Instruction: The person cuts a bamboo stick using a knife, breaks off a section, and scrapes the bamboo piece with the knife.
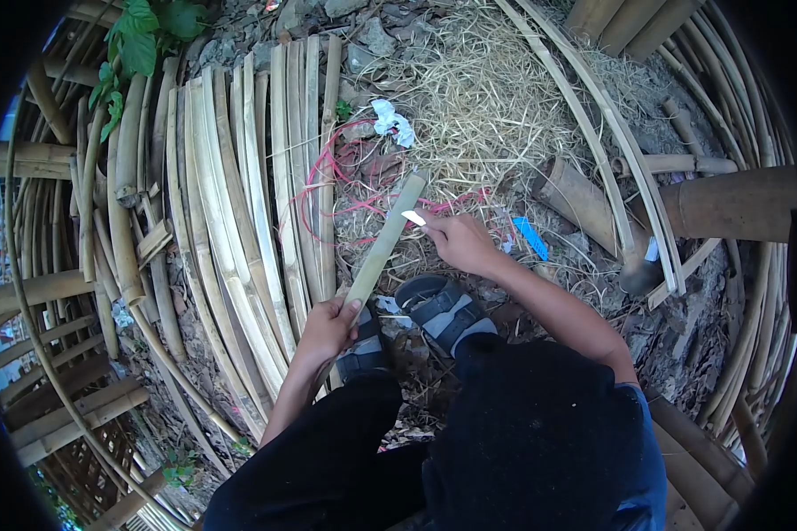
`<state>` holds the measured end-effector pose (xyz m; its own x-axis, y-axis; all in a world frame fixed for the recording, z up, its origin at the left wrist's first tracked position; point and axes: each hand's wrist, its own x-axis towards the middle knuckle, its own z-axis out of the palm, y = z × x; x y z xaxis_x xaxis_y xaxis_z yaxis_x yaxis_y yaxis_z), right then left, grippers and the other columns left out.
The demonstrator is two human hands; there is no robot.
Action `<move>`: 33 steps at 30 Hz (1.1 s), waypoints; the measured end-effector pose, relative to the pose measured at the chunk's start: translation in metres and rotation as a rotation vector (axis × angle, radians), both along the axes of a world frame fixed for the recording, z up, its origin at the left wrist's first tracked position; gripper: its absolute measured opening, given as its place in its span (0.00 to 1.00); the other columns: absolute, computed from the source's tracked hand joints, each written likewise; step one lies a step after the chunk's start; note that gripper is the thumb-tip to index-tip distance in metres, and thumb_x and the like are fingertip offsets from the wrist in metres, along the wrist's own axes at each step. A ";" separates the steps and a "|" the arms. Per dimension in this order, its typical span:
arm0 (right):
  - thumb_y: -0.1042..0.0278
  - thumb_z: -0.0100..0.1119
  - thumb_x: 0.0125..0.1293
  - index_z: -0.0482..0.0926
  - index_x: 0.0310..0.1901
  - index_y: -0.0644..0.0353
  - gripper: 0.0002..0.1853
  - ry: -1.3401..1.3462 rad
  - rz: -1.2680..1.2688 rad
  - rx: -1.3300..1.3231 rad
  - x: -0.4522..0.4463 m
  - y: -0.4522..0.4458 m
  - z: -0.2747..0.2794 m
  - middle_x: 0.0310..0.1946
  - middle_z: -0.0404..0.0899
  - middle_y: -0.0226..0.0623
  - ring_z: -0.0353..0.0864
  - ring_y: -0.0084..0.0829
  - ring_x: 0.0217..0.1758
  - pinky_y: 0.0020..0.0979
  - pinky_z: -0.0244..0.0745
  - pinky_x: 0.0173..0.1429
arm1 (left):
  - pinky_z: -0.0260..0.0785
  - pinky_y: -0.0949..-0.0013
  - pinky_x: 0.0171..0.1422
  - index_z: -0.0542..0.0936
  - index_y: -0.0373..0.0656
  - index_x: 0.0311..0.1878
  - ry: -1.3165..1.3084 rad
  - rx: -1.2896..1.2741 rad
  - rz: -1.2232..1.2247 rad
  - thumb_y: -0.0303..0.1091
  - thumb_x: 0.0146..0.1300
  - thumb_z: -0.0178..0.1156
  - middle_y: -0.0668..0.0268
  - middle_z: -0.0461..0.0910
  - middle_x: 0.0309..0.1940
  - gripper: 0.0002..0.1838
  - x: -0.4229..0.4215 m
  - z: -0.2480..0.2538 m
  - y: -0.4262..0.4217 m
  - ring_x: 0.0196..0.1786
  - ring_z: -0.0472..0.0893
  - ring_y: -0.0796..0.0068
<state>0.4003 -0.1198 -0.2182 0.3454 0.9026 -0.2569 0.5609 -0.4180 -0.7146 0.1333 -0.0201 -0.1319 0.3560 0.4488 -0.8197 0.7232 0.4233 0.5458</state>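
My left hand is closed around the lower end of a flat, pale green bamboo strip, which slants up and away from me. My right hand is closed on a small knife; its short bright blade lies against the right edge of the strip, near the far end. The knife's handle is hidden inside the fingers. Below the strip are my sandalled feet, the right sandal showing most clearly.
Split bamboo slats lie side by side on the left. Pale shavings cover the ground ahead, with tangled red string, crumpled white paper and a blue scrap. A thick bamboo pole and long curved strips are at right.
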 end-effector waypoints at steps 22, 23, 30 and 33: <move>0.62 0.54 0.74 0.80 0.67 0.44 0.21 -0.074 0.010 0.026 -0.002 -0.001 -0.007 0.27 0.83 0.54 0.84 0.58 0.31 0.55 0.78 0.39 | 0.56 0.76 0.20 0.82 0.35 0.53 0.004 -0.031 0.012 0.38 0.79 0.57 0.71 0.72 0.19 0.15 -0.003 -0.004 0.001 0.16 0.67 0.84; 0.62 0.54 0.75 0.80 0.67 0.43 0.21 -0.074 0.017 0.024 -0.001 -0.001 -0.008 0.27 0.83 0.54 0.84 0.58 0.31 0.55 0.78 0.39 | 0.56 0.76 0.20 0.82 0.35 0.53 0.004 -0.032 0.011 0.38 0.79 0.57 0.71 0.72 0.19 0.15 -0.003 -0.006 0.001 0.16 0.67 0.84; 0.64 0.51 0.75 0.79 0.67 0.45 0.21 -0.118 0.039 -0.010 -0.005 0.000 0.007 0.27 0.83 0.53 0.84 0.56 0.30 0.56 0.79 0.38 | 0.56 0.75 0.20 0.82 0.34 0.52 -0.001 -0.027 0.008 0.37 0.80 0.56 0.71 0.72 0.19 0.14 -0.004 -0.007 0.001 0.16 0.67 0.84; 0.65 0.50 0.75 0.79 0.67 0.45 0.21 -0.157 0.036 0.005 -0.008 0.001 0.007 0.26 0.83 0.51 0.85 0.55 0.30 0.56 0.79 0.37 | 0.56 0.75 0.20 0.82 0.34 0.52 0.000 -0.026 0.006 0.37 0.80 0.56 0.71 0.72 0.19 0.14 -0.002 -0.002 0.000 0.16 0.67 0.84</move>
<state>0.3927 -0.1193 -0.2112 0.3479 0.9164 -0.1978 0.6806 -0.3920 -0.6190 0.1312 -0.0197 -0.1335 0.3538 0.4289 -0.8312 0.7206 0.4415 0.5346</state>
